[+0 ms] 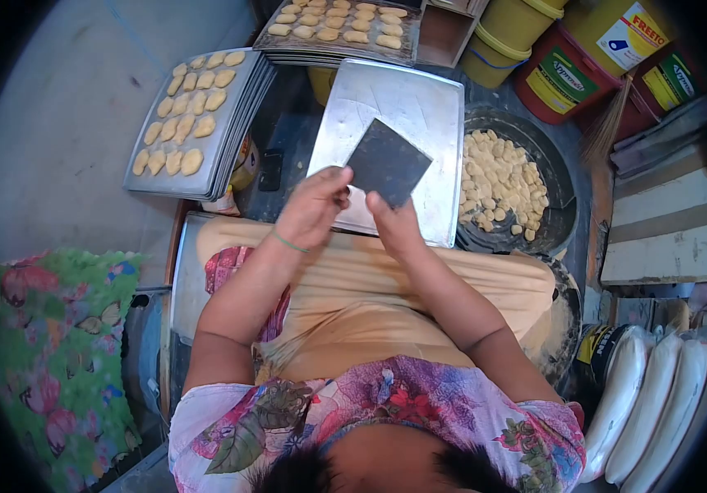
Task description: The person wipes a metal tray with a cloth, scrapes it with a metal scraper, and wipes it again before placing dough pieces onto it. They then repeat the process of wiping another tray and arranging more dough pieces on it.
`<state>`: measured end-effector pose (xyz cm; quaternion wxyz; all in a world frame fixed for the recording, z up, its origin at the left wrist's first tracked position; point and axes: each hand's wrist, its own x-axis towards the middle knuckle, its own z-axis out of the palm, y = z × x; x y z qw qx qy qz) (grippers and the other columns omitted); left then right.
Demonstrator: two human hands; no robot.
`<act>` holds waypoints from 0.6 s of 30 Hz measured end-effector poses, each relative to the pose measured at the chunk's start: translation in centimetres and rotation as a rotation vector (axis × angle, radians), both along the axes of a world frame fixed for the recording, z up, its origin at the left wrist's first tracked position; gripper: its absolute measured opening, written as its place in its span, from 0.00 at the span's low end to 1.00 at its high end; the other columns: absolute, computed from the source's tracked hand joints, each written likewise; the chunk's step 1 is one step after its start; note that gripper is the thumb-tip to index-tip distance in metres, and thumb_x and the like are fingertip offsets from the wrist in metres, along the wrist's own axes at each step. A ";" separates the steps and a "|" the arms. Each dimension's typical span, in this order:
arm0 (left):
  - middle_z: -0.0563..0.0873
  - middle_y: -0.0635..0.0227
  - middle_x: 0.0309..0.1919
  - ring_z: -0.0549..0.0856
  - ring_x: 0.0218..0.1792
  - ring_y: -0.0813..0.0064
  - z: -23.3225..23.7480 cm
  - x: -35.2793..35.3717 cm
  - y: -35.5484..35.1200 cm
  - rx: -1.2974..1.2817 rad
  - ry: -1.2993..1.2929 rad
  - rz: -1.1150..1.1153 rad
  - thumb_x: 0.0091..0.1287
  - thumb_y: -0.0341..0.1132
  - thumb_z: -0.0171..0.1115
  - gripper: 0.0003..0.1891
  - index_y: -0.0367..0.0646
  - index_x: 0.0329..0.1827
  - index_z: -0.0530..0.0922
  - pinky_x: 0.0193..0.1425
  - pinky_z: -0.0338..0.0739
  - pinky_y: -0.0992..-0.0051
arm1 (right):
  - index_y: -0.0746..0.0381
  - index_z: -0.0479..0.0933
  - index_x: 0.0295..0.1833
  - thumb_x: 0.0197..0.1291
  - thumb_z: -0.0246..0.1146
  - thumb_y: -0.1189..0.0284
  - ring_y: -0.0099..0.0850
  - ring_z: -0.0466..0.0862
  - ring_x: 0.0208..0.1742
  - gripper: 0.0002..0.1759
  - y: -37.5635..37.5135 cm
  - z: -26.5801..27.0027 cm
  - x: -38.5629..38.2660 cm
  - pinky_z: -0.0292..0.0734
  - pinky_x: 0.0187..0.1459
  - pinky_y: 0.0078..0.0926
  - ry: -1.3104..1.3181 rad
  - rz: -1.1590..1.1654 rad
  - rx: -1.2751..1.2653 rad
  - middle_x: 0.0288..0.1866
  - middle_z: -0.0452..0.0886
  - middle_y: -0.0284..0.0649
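A thin, dark square plate [389, 161] is held tilted over a bare metal baking tray [403, 90]. My right hand [396, 223] grips its lower corner, thumb on top and the other fingers hidden underneath. At the plate's left corner, my left hand [314, 205] is closed with curled fingers, pinching the edge; a thin green band circles that wrist. Just right of the tray, a wide black basin [565, 215] contains many small lumps of pale dough [501, 177].
Stacked trays [242, 135] at the left carry rows of shaped dough pieces [191, 162]. Another loaded tray [278, 48] lies at the back. Yellow and red buckets [559, 82], a straw broom [612, 123] and wrapped white packages [653, 403] line the right side.
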<state>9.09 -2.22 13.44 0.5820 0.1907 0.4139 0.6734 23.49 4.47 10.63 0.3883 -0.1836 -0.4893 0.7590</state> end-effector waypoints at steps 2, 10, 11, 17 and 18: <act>0.78 0.76 0.27 0.74 0.29 0.82 -1.1 1.0 1.1 -0.030 0.053 -0.084 0.68 0.38 0.64 0.08 0.43 0.38 0.81 0.38 0.70 0.80 | 0.69 0.71 0.55 0.64 0.65 0.64 0.34 0.78 0.54 0.22 1.8 -0.8 0.5 0.71 0.59 0.32 -0.017 -0.081 -0.109 0.50 0.79 0.44; 0.85 0.64 0.33 0.82 0.40 0.64 -3.9 -8.1 3.4 -0.254 1.535 0.162 0.61 0.39 0.69 0.12 0.40 0.40 0.86 0.46 0.74 0.67 | 0.71 0.77 0.44 0.66 0.57 0.72 0.30 0.81 0.39 0.11 7.9 -0.3 8.2 0.79 0.50 0.30 -0.560 -0.282 0.230 0.42 0.80 0.41; 0.86 0.63 0.39 0.83 0.45 0.57 -3.8 -10.3 3.0 -0.370 1.765 0.221 0.60 0.40 0.68 0.11 0.42 0.38 0.87 0.51 0.75 0.63 | 0.71 0.77 0.50 0.64 0.57 0.75 0.34 0.83 0.44 0.13 7.3 1.0 8.6 0.78 0.54 0.31 -0.682 -0.348 0.436 0.47 0.82 0.45; 0.80 0.55 0.56 0.80 0.56 0.56 -10.0 -18.4 1.9 -0.495 1.601 0.310 0.56 0.46 0.71 0.17 0.40 0.36 0.87 0.61 0.73 0.64 | 0.64 0.75 0.61 0.54 0.59 0.75 0.46 0.70 0.69 0.25 6.0 -3.5 13.3 0.64 0.70 0.39 -1.215 0.086 1.329 0.66 0.72 0.54; 0.79 0.53 0.56 0.80 0.56 0.56 -9.7 -18.2 2.3 -0.545 1.557 0.280 0.56 0.47 0.71 0.18 0.38 0.36 0.87 0.61 0.73 0.64 | 0.65 0.74 0.62 0.53 0.61 0.74 0.46 0.70 0.69 0.27 5.3 -3.5 13.7 0.63 0.70 0.41 -1.239 0.136 1.355 0.67 0.71 0.54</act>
